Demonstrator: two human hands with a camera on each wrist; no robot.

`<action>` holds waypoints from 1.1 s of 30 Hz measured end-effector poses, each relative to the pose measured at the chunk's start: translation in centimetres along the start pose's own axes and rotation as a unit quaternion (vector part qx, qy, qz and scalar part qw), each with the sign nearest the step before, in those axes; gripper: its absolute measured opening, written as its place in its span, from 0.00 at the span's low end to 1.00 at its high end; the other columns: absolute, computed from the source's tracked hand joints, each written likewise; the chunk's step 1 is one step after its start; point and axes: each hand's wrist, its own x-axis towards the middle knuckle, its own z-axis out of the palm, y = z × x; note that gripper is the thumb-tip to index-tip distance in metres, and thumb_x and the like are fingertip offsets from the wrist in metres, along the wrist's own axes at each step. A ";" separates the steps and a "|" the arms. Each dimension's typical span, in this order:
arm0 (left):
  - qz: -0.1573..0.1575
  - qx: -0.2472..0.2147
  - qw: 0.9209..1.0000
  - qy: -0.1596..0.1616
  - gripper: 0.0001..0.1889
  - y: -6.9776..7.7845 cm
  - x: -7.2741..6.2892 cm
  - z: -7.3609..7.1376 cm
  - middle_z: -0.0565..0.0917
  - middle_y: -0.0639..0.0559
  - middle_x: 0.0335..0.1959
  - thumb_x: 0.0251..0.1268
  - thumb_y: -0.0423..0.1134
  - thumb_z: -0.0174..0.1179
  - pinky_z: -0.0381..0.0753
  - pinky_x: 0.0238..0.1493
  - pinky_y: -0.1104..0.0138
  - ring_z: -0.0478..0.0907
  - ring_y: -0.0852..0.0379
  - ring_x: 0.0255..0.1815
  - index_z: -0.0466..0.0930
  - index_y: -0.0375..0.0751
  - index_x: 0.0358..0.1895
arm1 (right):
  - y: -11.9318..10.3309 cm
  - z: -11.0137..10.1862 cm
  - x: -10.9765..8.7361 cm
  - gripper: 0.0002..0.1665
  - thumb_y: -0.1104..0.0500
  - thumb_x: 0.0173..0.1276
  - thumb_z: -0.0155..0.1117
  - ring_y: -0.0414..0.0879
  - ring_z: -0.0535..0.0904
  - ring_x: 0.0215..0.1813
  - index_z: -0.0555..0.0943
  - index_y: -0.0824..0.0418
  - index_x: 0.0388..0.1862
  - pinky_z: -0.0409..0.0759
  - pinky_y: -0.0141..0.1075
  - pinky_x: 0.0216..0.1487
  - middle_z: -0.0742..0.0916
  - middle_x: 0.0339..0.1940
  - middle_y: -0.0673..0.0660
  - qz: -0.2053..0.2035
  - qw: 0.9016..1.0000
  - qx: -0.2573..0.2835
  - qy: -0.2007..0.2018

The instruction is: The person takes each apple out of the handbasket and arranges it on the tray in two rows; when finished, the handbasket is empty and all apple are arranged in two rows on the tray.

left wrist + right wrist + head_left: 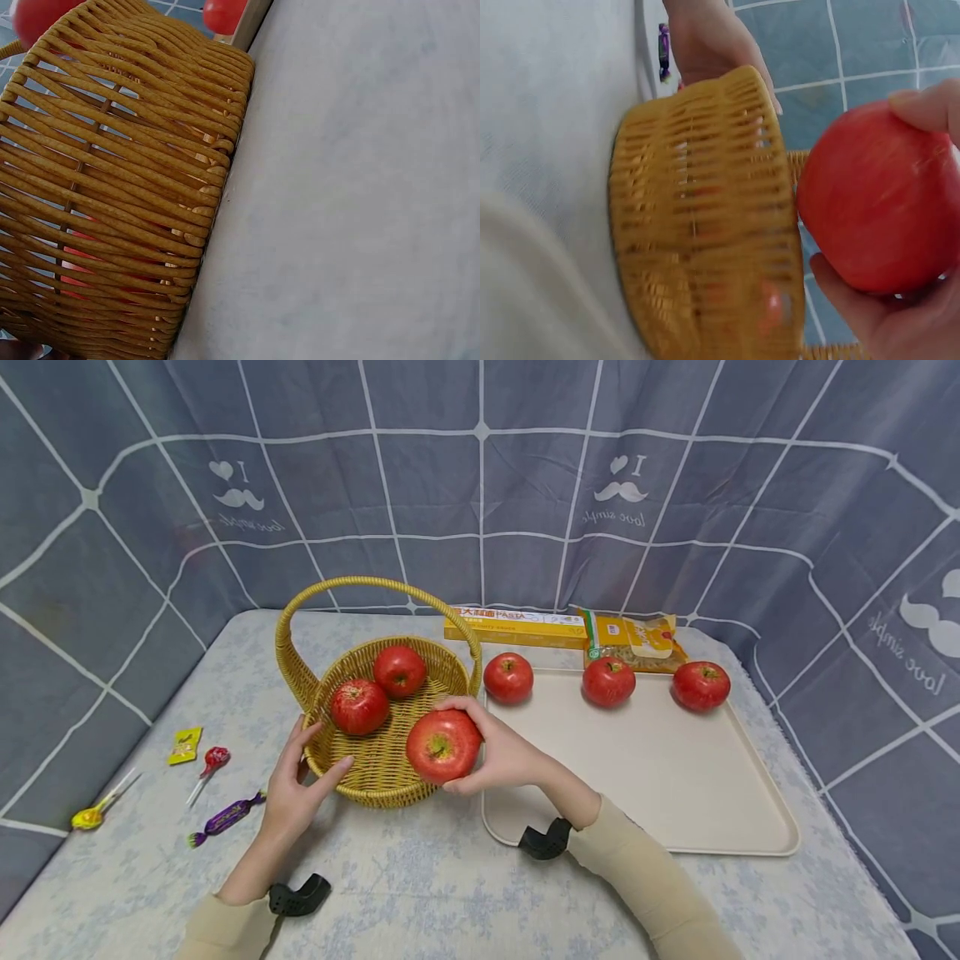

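Note:
My right hand [498,747] grips a red apple [442,745] above the right front part of the wicker basket [386,797], thumb and fingers round its side. In the right wrist view the held apple [881,199] is beside the basket's rim. My left hand [294,789] holds the basket's left front rim, thumb and index finger at the edge. Two red apples [360,707] lie inside the basket at the back left. The arched handle [375,582] stands upright. In the left wrist view the woven wall [127,187] fills the left side.
To the right, a beige tray [637,777] carries three apples [609,682] along its far edge. A yellow pasta box [525,631] and a packet [637,643] lie behind it. On the left are a purple candy [227,817], a yellow candy [185,746], and lollipops [216,758].

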 end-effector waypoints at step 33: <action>0.002 -0.007 1.000 -0.003 0.36 0.1 -0.1 0.0 0.45 0.52 0.75 0.59 0.36 0.64 0.58 0.54 0.85 0.49 0.48 0.73 0.59 0.40 0.70 | 4.4 -5.4 -6.5 0.42 0.57 0.50 0.76 0.47 0.70 0.57 0.65 0.54 0.63 0.72 0.41 0.57 0.75 0.56 0.51 0.147 0.977 0.000 -0.156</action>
